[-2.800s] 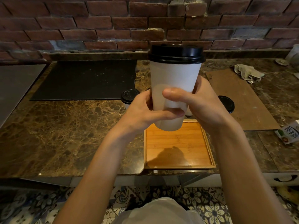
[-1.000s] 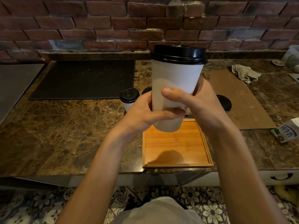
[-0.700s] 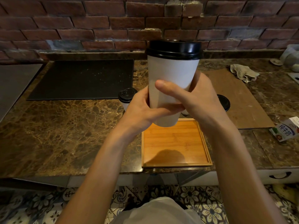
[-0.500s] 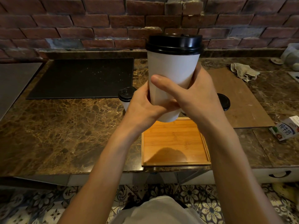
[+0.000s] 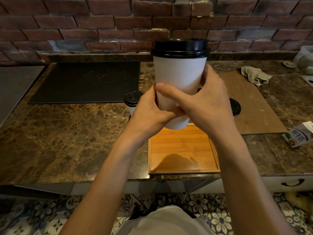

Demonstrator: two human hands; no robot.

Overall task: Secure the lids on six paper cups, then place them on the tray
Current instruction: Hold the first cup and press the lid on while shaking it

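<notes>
I hold a tall white paper cup with a black lid upright in the air, above the far edge of the wooden tray. My left hand wraps its lower left side and my right hand its right side, thumb across the front. The tray has nothing on it. Behind my hands, a lidded cup stands on the counter at the left and another black lid peeks out at the right. Other cups are hidden by my hands.
A black mat lies at the back left of the marble counter. A brown board lies to the right, with a crumpled cloth at its far end. A milk carton sits at the right edge. A brick wall backs the counter.
The cup has stayed raised in both hands, shifting slightly up and turning a little. My right thumb has slid further left across its front.
</notes>
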